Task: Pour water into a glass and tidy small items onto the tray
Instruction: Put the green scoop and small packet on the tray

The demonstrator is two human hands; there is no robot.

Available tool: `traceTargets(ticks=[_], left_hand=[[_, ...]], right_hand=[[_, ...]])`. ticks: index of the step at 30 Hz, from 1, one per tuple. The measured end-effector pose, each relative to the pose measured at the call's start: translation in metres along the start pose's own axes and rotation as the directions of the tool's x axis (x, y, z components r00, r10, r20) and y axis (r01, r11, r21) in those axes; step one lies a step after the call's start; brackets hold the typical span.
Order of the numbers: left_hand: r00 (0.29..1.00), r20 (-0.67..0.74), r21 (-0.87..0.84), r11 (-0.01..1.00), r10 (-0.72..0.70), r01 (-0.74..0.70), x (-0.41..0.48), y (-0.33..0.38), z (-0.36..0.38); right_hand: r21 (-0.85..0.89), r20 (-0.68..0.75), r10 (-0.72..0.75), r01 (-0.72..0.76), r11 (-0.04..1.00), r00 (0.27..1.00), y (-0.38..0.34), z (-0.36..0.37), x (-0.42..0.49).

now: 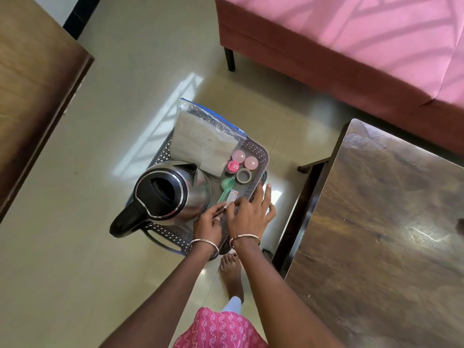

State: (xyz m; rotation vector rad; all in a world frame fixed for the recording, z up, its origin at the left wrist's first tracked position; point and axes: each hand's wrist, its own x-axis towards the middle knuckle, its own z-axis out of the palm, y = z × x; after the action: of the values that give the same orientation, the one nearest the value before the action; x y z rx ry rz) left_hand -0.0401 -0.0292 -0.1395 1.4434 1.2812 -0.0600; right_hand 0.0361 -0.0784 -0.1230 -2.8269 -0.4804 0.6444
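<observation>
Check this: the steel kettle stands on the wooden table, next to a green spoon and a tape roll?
No. The steel kettle stands on the perforated tray, not the wooden table, next to the green spoon and tape roll; the head view shows it.

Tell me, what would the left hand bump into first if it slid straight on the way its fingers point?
Most likely the green spoon, lying on the tray just beyond the left hand and its fingertips, next to a small sachet. Depth is unclear, so the hand might pass above it.
</observation>
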Motion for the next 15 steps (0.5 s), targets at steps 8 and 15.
traceTargets(ticks=[8, 15], left_hand=[[0.997, -0.053, 0.332, 0.943, 0.053, -0.033, -0.004, 0.019, 0.010], [0.993, -0.072, 0.426, 0.903, 0.091, -0.051, -0.013, 0.027, 0.009]], right_hand=[[0.370, -0.262, -0.017, 0.116, 0.922, 0.965, 0.036, -0.022, -0.021], [0.402, -0.186, 0.024, 0.054, 0.914, 0.982, 0.065, -0.021, -0.031]])
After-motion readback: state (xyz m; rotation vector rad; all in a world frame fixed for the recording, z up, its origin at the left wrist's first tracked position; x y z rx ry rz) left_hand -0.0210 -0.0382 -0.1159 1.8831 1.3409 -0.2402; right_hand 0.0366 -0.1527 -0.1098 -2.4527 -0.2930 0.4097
